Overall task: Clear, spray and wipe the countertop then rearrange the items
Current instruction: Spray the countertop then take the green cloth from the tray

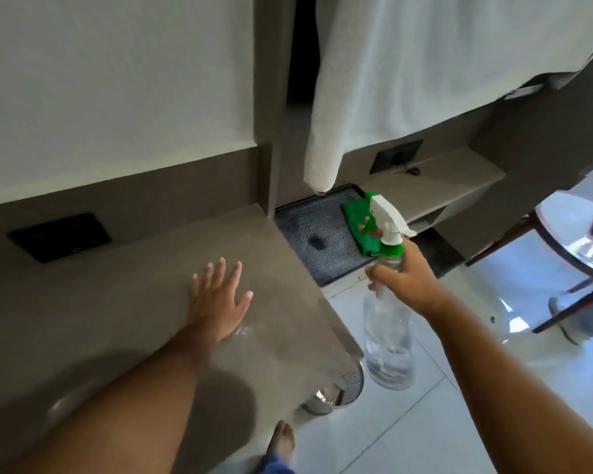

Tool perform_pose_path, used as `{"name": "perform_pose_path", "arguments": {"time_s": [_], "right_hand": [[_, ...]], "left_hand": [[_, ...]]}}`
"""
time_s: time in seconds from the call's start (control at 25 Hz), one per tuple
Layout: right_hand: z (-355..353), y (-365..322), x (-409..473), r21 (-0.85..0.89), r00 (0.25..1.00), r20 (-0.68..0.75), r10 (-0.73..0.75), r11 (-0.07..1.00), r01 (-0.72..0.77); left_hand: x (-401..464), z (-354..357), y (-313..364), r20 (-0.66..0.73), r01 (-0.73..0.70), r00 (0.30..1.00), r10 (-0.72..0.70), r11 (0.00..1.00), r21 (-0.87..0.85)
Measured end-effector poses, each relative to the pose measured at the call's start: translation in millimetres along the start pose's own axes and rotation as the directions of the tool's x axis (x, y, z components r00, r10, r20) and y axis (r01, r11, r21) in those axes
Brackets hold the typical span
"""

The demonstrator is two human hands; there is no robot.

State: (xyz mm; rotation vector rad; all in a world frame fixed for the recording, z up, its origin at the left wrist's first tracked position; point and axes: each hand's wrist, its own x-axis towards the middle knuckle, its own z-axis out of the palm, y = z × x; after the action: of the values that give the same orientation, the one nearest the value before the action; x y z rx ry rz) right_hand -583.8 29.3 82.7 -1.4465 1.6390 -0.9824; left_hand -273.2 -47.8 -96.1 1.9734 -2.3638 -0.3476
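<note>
Brown tabletop (117, 302) fills the lower left, backed by a pale wall with a black socket plate (59, 237) set in its dark skirting. On it the left hand (216, 302) is laid flat, palm down, fingers (216, 271) spread wide and closed on nothing. To its right, off the tabletop's edge and over the tiled floor (442, 422), a clear spray bottle (389, 340) is held upright by the neck in the right hand (408, 278), whose fingers are wrapped round it just under the green collar; the white trigger head points away. Beyond those fingers a dark tray (308, 241) is seen, with a green cloth (358, 224) lying on its far right part. A white towel (391, 80) hangs above the tray.
</note>
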Motion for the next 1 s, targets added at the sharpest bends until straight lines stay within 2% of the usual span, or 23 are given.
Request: {"name": "perform_pose_path", "arguments": {"time_s": [0.12,0.24,0.32,0.44,0.56,0.64,0.72,0.8,0.84,0.92,1.0], "right_hand": [[37,6,-71,-0.095,0.979,0.148,0.142,0.987,-0.129],[96,23,-128,-0.193,0.938,0.237,0.252,0.959,-0.209],[134,29,-151,-0.260,0.927,0.245,0.283,0.941,-0.218],[193,9,-178,-0.280,0.917,0.338,0.214,0.953,-0.120],[249,-31,-196,-0.238,0.890,0.450,0.076,0.971,0.037],[283,-56,-206,-0.211,0.856,0.517,0.008,0.970,0.119],[314,-80,-215,-0.177,0.781,0.624,-0.029,0.968,0.177],[336,-95,-218,-0.128,0.738,0.673,-0.054,0.974,0.188],[343,-100,-216,-0.126,0.760,0.647,-0.056,0.976,0.179],[350,-107,-207,-0.164,0.853,0.519,-0.051,0.974,0.158],[348,-108,-196,-0.171,0.899,0.437,-0.036,0.978,0.122]], "left_hand": [[-103,3,-32,0.015,0.029,0.999,-0.029,1.000,0.003],[-199,8,-97,0.000,0.164,0.986,-0.164,0.986,0.010],[-250,12,-138,-0.024,0.265,0.964,-0.264,0.964,0.035],[-315,7,-192,-0.128,0.446,0.886,-0.446,0.894,-0.027],[-351,0,-223,-0.131,0.556,0.818,-0.560,0.828,-0.074],[-357,1,-225,-0.135,0.573,0.804,-0.579,0.815,-0.083],[-356,2,-226,-0.130,0.580,0.800,-0.586,0.810,-0.086],[-355,2,-228,-0.120,0.589,0.797,-0.592,0.806,-0.059],[-355,2,-228,-0.128,0.589,0.797,-0.590,0.806,-0.052],[-355,3,-228,-0.151,0.584,0.798,-0.584,0.811,-0.050],[-355,4,-227,-0.167,0.571,0.804,-0.570,0.820,-0.050]]}}
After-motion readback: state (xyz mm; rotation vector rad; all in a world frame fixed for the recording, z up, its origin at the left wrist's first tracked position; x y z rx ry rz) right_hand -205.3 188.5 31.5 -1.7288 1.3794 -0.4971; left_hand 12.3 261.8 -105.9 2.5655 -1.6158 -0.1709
